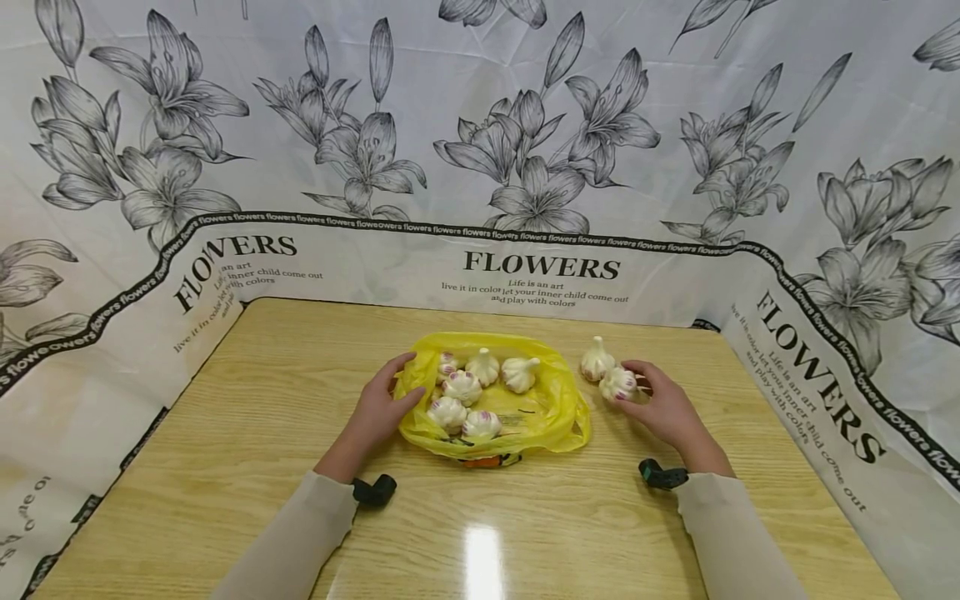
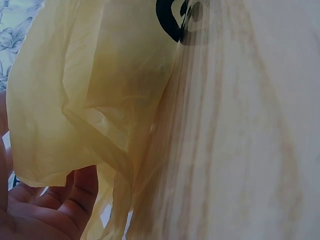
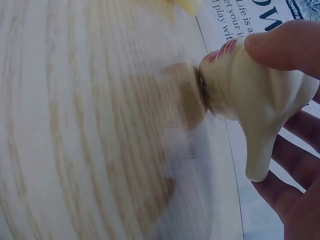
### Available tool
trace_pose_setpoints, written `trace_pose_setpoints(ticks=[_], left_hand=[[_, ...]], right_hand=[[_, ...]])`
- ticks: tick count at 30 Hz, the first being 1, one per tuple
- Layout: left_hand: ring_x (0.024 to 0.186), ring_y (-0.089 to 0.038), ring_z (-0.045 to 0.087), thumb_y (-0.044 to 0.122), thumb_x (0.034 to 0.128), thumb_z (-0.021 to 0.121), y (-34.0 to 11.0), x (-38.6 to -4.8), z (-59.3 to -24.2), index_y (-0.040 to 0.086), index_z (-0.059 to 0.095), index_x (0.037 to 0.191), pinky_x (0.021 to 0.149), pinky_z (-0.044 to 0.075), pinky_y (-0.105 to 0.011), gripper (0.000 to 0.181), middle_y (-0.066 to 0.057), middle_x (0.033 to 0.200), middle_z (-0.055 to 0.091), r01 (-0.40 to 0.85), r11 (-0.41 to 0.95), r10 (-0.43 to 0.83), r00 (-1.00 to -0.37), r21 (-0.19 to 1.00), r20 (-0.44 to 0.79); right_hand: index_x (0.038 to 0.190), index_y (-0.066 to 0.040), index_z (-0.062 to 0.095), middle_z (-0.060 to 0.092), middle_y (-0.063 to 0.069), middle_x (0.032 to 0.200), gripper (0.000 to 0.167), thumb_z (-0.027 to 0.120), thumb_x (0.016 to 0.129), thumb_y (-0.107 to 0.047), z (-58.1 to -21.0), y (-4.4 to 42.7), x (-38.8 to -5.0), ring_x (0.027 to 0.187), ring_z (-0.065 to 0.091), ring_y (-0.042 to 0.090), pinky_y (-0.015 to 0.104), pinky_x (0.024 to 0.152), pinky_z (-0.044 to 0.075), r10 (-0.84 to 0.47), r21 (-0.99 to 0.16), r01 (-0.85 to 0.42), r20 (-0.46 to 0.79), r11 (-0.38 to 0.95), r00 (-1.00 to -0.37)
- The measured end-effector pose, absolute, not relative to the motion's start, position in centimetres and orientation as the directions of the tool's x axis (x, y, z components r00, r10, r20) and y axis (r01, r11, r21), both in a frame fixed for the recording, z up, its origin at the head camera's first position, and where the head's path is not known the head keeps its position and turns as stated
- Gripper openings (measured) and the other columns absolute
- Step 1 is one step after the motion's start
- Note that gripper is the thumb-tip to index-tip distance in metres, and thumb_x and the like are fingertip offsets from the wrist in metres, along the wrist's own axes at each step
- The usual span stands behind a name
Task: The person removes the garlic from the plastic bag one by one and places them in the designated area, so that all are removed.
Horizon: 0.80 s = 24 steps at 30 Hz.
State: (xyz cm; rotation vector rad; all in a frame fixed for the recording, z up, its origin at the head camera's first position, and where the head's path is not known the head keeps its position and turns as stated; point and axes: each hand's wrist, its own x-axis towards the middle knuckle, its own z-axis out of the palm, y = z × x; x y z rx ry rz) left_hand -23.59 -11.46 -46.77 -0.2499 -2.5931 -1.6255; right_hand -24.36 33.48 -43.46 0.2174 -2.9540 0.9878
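Note:
A yellow plastic bag (image 1: 566, 408) lies open on the table with several white garlic bulbs (image 1: 482, 367) inside, some streaked purple. My left hand (image 1: 380, 402) holds the bag's left rim, thumb on the inner side and fingers outside. In the left wrist view the curled fingers (image 2: 82, 192) show beneath the yellow plastic (image 2: 45, 115). To the right of the bag, my right hand (image 1: 670, 410) grips a garlic bulb (image 1: 619, 384) between thumb and fingers. That same bulb (image 3: 270, 95) has its stem pointing down in the right wrist view. Another garlic bulb (image 1: 597, 360) stands just behind it on the table.
The wooden table (image 1: 262, 392) is bordered at the back and sides by white flower-printed cloth (image 1: 360, 262). A dark wrist device sits by each sleeve. Orange and black print (image 1: 491, 460) shows at the bag's front edge.

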Motion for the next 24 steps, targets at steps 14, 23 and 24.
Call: trace_pose_setpoints(ticks=[14,23,24], left_hand=[[0.134,-0.033,0.044,0.030,0.0925,0.065,-11.4,-23.7,-47.0,0.024,0.041,0.146,0.111,0.035,-0.053,0.060,-0.010,0.149,0.042,0.180,0.428,0.092,-0.984,0.886,0.155],[0.131,-0.033,0.047,0.031,0.0927,0.065,-11.4,-23.6,-46.8,0.025,0.041,0.146,0.112,0.034,-0.052,0.059,-0.009,0.148,0.043,0.169,0.424,0.094,-0.985,0.890,0.143],[0.131,-0.033,0.047,0.031,0.0928,0.065,-11.4,-23.6,-46.8,0.025,0.041,0.146,0.112,0.034,-0.052,0.059,-0.009,0.148,0.043,0.171,0.423,0.096,-0.985,0.890,0.143]], right_hand=[[0.147,-0.012,0.035,0.036,0.021,0.151,0.075,0.070,0.087,-0.041,-44.7,34.4,-24.9,0.130,0.042,0.047,0.060,0.103,0.038,-0.103,-0.564,-0.083,-0.004,0.822,-0.995],[0.147,-0.013,0.034,0.036,0.021,0.152,0.075,0.070,0.087,-0.039,-45.1,34.5,-24.9,0.130,0.043,0.047,0.060,0.102,0.039,-0.096,-0.567,-0.073,-0.010,0.821,-0.995],[0.147,-0.013,0.033,0.036,0.020,0.152,0.075,0.070,0.087,-0.039,-45.1,34.5,-24.8,0.130,0.043,0.046,0.060,0.102,0.039,-0.094,-0.569,-0.070,-0.012,0.819,-0.996]])
